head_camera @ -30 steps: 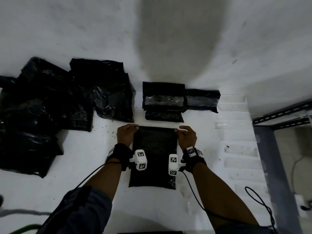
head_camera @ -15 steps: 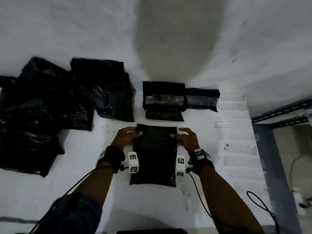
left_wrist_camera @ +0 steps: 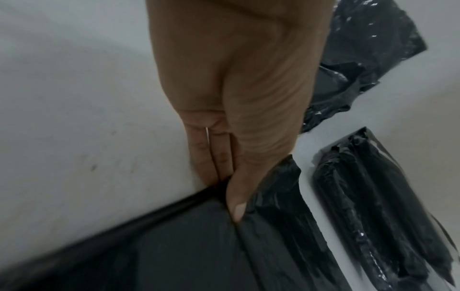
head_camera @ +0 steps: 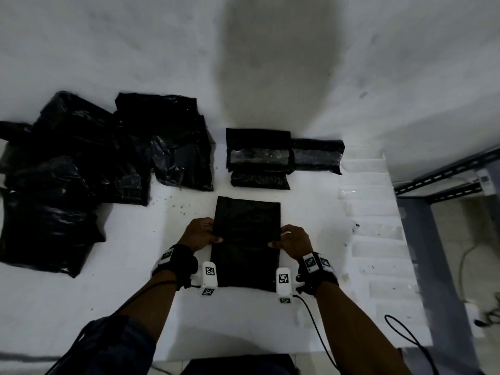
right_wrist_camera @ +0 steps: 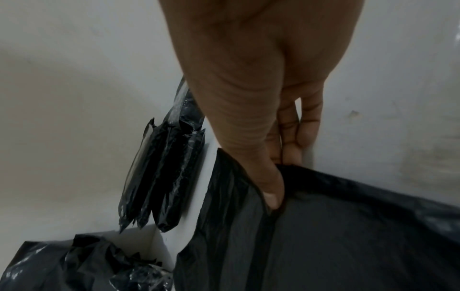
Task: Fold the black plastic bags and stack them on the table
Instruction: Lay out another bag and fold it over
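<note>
Both hands pinch the bag being folded: my left hand (head_camera: 198,234) grips its left edge, my right hand (head_camera: 293,238) its right edge, thumbs on top, fingers beneath. That black plastic bag (head_camera: 246,239) lies near the front edge of the table (head_camera: 135,307), midway along it, its far half partly raised. I judge this step to be a crosswise fold. Next move: carry the pinched portion over, align edges, press flat. Folded bags (head_camera: 258,158) sit toward the back edge; unfolded bags (head_camera: 67,171) crowd the left side.
</note>
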